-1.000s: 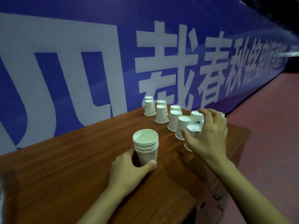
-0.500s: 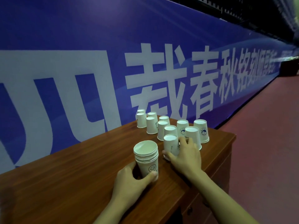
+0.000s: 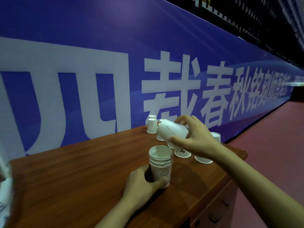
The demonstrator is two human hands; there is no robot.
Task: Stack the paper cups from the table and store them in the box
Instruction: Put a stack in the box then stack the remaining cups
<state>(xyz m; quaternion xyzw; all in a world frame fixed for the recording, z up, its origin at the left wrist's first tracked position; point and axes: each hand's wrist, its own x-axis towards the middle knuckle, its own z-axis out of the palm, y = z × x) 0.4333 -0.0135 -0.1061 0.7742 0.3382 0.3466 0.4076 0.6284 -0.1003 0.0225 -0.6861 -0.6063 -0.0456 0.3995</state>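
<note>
White cups [image 3: 182, 151] wait beyond the right hand [image 3: 199, 141] gripping one cup [image 3: 172, 131]; the left hand [image 3: 141, 183] grips the small stack [image 3: 161, 165].

We see white paper cups [image 3: 152, 128] on a brown wooden table [image 3: 82, 170]. The stack of cups [image 3: 160, 165] has a little black smiley face. The wall banner [image 3: 98, 63] is blue with big white letters.

The table [image 3: 82, 170] is brown wood-grain with a smooth, faintly glossy top. The cups [image 3: 160, 163] are matt white paper. The banner [image 3: 98, 55] across the upper frame looks like smooth, slightly shiny sheeting.
</note>
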